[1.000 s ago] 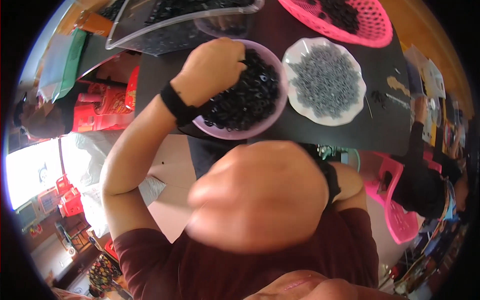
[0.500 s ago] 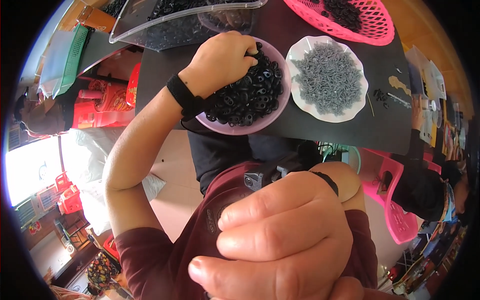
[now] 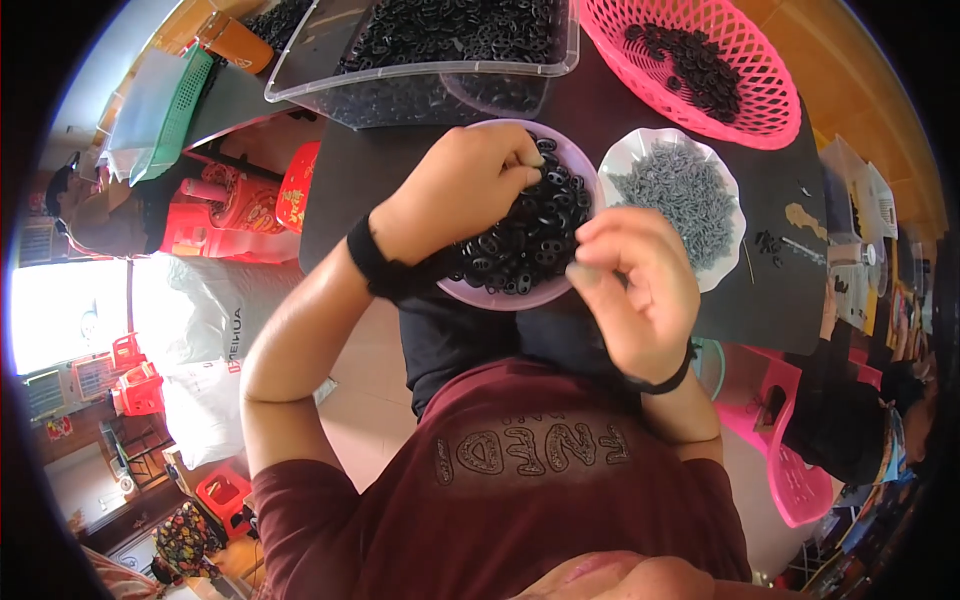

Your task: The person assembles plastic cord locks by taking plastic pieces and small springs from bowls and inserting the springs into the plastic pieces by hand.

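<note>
A pale purple bowl on the dark table holds a heap of small black plastic pieces with holes in them. My left hand reaches over it from the left. Its thumb and fingers are closed together at the heap; what they pinch is hidden. By the bowl's right rim hovers my right hand, its thumb and fingertips apart with nothing visible between them. Partly behind it, a white scalloped plate bears many small grey plastic pieces.
Beyond the bowl stands a clear plastic bin full of black pieces. A pink woven basket with more of them is at the far right. Scraps lie near the table's right edge. A pink chair stands to the right.
My right hand has gone from close before the camera to the bowl's right rim, its fingers now apart. My left hand stays at the black pieces. The whole view has shifted.
</note>
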A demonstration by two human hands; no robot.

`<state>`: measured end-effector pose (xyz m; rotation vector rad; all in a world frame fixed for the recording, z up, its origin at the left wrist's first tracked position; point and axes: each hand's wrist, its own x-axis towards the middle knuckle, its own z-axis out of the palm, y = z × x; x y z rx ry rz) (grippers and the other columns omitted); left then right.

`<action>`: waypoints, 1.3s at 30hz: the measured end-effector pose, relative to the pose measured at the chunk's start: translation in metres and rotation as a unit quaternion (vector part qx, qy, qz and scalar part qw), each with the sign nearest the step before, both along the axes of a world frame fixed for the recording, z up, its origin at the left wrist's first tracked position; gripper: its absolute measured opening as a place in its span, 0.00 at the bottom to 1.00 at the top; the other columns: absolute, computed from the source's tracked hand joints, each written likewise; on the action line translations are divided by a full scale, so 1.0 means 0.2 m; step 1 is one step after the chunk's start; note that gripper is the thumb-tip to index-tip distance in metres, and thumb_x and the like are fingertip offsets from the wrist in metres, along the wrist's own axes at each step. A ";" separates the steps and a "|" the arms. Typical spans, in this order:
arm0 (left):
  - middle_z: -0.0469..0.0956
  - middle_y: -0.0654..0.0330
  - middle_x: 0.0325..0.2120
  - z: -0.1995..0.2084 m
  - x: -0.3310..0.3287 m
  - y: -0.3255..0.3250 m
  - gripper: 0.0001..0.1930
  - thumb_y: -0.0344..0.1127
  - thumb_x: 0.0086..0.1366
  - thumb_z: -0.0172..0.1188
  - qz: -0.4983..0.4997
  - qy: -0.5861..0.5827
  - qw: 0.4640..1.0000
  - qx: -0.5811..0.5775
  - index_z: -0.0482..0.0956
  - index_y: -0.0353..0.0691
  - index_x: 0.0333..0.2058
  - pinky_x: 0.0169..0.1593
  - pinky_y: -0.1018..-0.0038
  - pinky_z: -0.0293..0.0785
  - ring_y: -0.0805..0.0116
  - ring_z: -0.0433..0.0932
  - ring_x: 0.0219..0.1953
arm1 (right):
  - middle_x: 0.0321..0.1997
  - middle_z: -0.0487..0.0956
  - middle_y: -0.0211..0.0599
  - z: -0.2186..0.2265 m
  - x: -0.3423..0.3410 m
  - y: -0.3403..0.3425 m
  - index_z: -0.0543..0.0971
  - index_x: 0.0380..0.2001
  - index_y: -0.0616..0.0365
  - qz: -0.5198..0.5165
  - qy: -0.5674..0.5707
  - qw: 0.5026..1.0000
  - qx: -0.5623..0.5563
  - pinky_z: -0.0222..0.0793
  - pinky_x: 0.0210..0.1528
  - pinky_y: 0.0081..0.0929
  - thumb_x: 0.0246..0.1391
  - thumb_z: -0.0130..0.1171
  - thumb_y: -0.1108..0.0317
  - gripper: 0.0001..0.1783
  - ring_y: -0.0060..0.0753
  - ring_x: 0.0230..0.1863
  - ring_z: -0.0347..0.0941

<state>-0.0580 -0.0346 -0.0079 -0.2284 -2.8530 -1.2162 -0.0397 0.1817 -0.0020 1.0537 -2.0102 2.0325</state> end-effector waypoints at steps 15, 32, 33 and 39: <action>0.79 0.59 0.38 0.07 0.40 0.10 0.12 0.21 0.63 0.59 0.086 -0.090 0.928 0.352 0.73 0.32 0.45 0.39 0.79 0.77 0.75 0.79 0.35 | 0.28 0.77 0.28 -0.07 -0.07 -0.06 0.78 0.41 0.65 0.101 -0.307 0.945 -0.046 0.65 0.27 0.13 0.59 0.60 0.74 0.08 0.17 0.23 0.71; 0.80 0.60 0.30 0.07 0.43 0.07 0.09 0.20 0.59 0.61 0.072 -0.017 0.969 0.235 0.73 0.32 0.38 0.36 0.79 0.78 0.75 0.82 0.32 | 0.30 0.80 0.28 -0.03 -0.04 -0.13 0.80 0.38 0.63 0.110 -0.303 0.945 0.061 0.65 0.26 0.11 0.56 0.62 0.76 0.06 0.12 0.26 0.70; 0.80 0.60 0.30 0.07 0.43 0.07 0.08 0.20 0.59 0.61 0.074 -0.015 0.968 0.241 0.73 0.32 0.37 0.36 0.79 0.79 0.75 0.82 0.32 | 0.30 0.80 0.28 -0.03 -0.04 -0.13 0.80 0.38 0.63 0.110 -0.303 0.945 0.061 0.65 0.26 0.11 0.56 0.62 0.76 0.06 0.12 0.26 0.70; 0.80 0.61 0.30 0.05 0.42 0.08 0.07 0.20 0.60 0.61 0.095 -0.022 0.959 0.267 0.73 0.32 0.35 0.35 0.79 0.78 0.76 0.81 0.32 | 0.31 0.80 0.28 -0.04 -0.04 -0.13 0.80 0.37 0.64 0.114 -0.280 0.951 0.061 0.67 0.30 0.12 0.55 0.62 0.78 0.06 0.14 0.29 0.72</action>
